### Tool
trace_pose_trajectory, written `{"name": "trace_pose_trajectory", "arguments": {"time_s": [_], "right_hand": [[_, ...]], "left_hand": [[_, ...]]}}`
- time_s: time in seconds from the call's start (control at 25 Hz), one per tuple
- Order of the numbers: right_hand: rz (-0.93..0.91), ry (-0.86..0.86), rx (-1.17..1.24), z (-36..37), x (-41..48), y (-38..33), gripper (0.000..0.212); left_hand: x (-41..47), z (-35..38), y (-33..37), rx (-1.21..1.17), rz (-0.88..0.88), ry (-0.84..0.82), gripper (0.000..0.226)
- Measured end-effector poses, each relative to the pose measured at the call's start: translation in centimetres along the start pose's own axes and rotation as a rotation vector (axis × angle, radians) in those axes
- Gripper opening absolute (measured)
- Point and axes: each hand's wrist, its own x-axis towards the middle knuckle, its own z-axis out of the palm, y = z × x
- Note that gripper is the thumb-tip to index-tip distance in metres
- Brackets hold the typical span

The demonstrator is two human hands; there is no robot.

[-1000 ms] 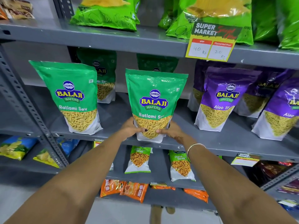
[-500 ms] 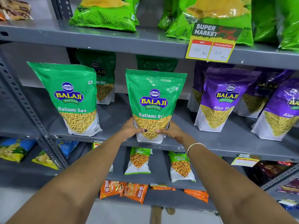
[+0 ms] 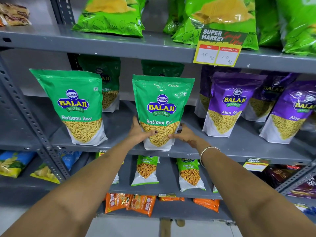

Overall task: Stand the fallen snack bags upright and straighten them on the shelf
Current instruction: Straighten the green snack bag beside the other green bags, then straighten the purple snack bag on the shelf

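arms: outstretched | left hand (image 3: 138, 132): grips bag (image 3: 162, 103) | right hand (image 3: 185, 134): grips bag

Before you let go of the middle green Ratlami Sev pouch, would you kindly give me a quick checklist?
1. Middle green Ratlami Sev pouch upright: ok.
2. Its label faces front: ok.
3. Left hand and right hand hold its lower sides: ok.
4. Base fully on grey metal shelf: cannot tell.
5. Left-side green Ratlami Sev pouch straight: cannot tell, wide-angle skew.

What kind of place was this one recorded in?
Most likely a supermarket: grey metal shelves stocked with rows of branded snack bags, plus a yellow price tag printed Super Market with handwritten rupee prices.
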Motion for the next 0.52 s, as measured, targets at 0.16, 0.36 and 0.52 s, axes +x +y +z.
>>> {"name": "trace_pose_trajectory", "arguments": {"time_s": [0.16,0.36,0.52], "right_hand": [[0.043,0.129,-0.157,-3.3,-0.6,1.6,0.082],[0.186,0.14,-0.468,-12.6,-2.6,4.8,0.029],[0.243,0.188,-0.452,-20.0,-2.5,8.7,0.013]], "left_hand": [[-1.8,1.2,-0.2,0.434,0.529,0.5,0.086],[-3.5,7.7,2.5,0.611,0.972,0.341,0.068],[-2.2,15.4,6.2,0.497,0.758,0.166,0.066]]}}
